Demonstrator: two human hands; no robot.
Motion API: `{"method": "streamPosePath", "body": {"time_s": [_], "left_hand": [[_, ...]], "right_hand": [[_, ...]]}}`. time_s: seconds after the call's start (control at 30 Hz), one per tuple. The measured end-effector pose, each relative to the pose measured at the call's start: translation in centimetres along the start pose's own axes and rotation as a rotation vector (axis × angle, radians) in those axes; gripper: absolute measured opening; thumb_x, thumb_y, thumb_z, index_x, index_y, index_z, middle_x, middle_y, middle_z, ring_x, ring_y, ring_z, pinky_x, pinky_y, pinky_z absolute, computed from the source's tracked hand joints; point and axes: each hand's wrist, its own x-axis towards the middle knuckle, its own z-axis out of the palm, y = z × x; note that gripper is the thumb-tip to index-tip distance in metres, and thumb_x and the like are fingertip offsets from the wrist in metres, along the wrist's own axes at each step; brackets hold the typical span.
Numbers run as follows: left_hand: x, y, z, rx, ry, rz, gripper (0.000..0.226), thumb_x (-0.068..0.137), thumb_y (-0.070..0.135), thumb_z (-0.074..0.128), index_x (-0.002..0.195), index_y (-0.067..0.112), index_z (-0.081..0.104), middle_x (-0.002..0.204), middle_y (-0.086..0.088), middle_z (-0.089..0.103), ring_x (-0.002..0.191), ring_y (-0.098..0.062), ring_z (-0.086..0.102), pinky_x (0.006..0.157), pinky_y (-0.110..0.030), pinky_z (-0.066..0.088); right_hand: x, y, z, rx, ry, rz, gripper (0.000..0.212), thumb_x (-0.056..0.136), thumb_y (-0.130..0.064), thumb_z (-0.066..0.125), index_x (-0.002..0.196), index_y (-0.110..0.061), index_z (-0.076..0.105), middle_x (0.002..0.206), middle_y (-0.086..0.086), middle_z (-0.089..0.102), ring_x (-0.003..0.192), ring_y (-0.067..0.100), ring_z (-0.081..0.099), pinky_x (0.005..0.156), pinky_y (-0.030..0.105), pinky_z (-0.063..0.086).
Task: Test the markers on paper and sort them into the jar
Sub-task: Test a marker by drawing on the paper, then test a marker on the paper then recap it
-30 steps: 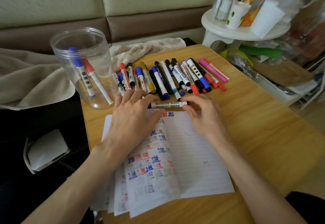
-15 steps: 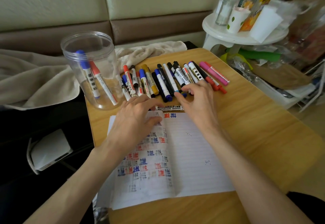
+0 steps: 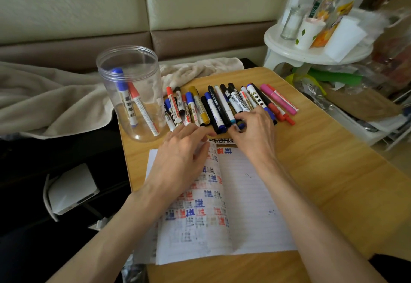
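Note:
A row of several markers (image 3: 213, 107) in mixed colours lies on the wooden table (image 3: 333, 171) beyond the lined paper (image 3: 251, 205), which bears red and blue test marks. One white whiteboard marker (image 3: 221, 141) lies crosswise between the row and the paper, partly under my hands. My left hand (image 3: 180, 160) rests flat on the paper's top edge, its fingertips at that marker. My right hand (image 3: 253, 131) reaches into the row, thumb and fingers pinching the near end of one marker there. The clear plastic jar (image 3: 127, 49) stands at the table's left, holding a blue marker (image 3: 123, 96) and a red marker (image 3: 142, 109).
A beige blanket (image 3: 44, 100) lies on the bench left of and behind the table. A white stool (image 3: 311, 53) with bottles and cups stands at the back right, with clutter and a rack below it. A white box (image 3: 71, 189) sits on the dark floor at left.
My right hand left the end of the crosswise whiteboard marker and moved up to the row, where it now pinches a marker's end. My left hand stayed on the paper.

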Motion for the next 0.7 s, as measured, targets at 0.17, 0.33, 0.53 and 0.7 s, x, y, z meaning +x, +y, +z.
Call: {"method": "streamPosePath", "body": {"time_s": [0.17,0.33,0.53,0.7], "left_hand": [[-0.1,-0.1,0.2,-0.005,-0.007,-0.010,0.030,0.100,0.024,0.058,0.129,0.029,0.063,0.110,0.010,0.063,0.105,-0.013,0.059,0.093,-0.041,0.051],[0.0,0.0,0.6,-0.057,0.025,-0.017,0.028,0.100,0.023,0.059,0.127,0.026,0.065,0.116,0.008,0.062,0.108,-0.014,0.058,0.092,-0.041,0.051],[-0.1,0.6,0.8,-0.121,0.011,-0.002,0.035,0.093,0.047,0.066,0.124,0.031,0.066,0.114,0.012,0.060,0.107,-0.009,0.058,0.097,-0.041,0.051],[-0.2,0.6,0.7,-0.112,-0.048,0.006,0.041,0.088,0.055,0.067,0.124,0.036,0.065,0.119,0.014,0.058,0.113,-0.009,0.055,0.101,-0.044,0.049]], "right_hand": [[-0.4,0.0,0.4,-0.007,0.025,-0.025,0.047,0.086,-0.032,0.084,0.130,-0.020,0.072,0.109,0.003,0.060,0.101,0.026,0.062,0.085,0.048,0.059],[-1.0,0.2,0.6,0.004,0.112,-0.066,0.037,0.083,-0.030,0.087,0.116,-0.017,0.077,0.100,0.003,0.063,0.092,0.027,0.064,0.075,0.048,0.060],[-1.3,0.1,0.3,-0.043,0.123,-0.055,0.036,0.087,-0.031,0.084,0.117,-0.011,0.076,0.105,0.006,0.062,0.098,0.028,0.064,0.078,0.041,0.056],[-2.2,0.1,-0.6,0.066,0.255,-0.064,0.022,0.089,-0.024,0.080,0.106,-0.011,0.075,0.097,0.004,0.064,0.082,0.020,0.064,0.063,0.022,0.044]]}}
